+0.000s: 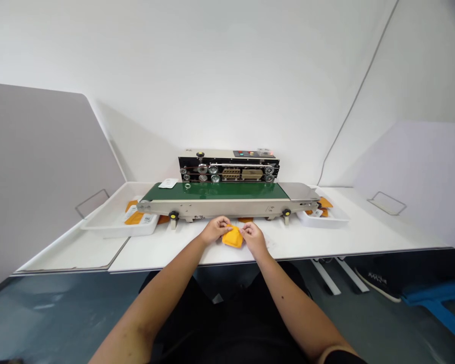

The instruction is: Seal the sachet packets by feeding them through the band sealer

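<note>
Left bin (98,228) sits at the belt's left end, frame seeming to overhang its edge; probably parked there to catch what comes off. Orange packets (134,218) lie loose inside. White packet (168,183) lies flat on the left end of the green belt (235,191), so it should sit stable. Sealer (229,168) stands right behind the belt, rollers facing it, likely so edges can feed in. Left hand (214,230) is pinched on the pouch's upper left, fingertips only. Orange pouch (233,237) is just above the table, in front of the belt, between both hands. Right hand (255,239) pinches its right edge; two-sided grip probably keeps it spread. Right bin (328,223), by the belt's right end, holds more orange, presumably within right-arm reach.
</note>
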The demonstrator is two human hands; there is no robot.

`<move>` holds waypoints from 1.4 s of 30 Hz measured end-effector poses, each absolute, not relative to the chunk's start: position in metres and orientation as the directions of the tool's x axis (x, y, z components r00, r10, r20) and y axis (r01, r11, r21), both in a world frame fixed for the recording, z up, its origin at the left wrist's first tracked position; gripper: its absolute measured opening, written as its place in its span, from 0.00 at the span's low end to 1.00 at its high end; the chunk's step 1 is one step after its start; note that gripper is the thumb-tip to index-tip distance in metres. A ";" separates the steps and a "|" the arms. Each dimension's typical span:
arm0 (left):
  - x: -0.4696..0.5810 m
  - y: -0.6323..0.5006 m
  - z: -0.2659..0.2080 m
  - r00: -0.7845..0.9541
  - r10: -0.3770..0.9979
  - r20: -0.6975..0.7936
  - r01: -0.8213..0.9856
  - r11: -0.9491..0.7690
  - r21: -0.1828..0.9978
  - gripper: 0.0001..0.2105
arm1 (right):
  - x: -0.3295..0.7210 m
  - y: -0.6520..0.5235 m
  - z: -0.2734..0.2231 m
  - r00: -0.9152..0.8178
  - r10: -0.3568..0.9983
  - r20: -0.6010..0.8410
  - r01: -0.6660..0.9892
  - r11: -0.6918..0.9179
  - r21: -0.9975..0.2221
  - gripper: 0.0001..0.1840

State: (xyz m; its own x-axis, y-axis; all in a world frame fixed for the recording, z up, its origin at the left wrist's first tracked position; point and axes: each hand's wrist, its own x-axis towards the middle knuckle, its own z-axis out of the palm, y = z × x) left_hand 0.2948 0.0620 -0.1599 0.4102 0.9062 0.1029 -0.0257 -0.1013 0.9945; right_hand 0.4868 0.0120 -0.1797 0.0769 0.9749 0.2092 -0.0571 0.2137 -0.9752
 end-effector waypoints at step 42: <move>0.288 0.053 -0.157 0.571 0.810 0.133 -0.003 -0.161 0.987 0.23 | 0.628 0.183 -0.039 0.755 0.628 0.187 0.085 0.189 -0.978 0.07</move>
State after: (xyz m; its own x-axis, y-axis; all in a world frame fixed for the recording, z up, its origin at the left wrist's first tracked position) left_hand 0.2879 0.0530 -0.1574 0.5709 0.8101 0.1333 -0.0026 -0.1606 0.9870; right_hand 0.6279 0.1826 -0.0394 0.7554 0.6281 0.1868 0.0852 0.1886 -0.9784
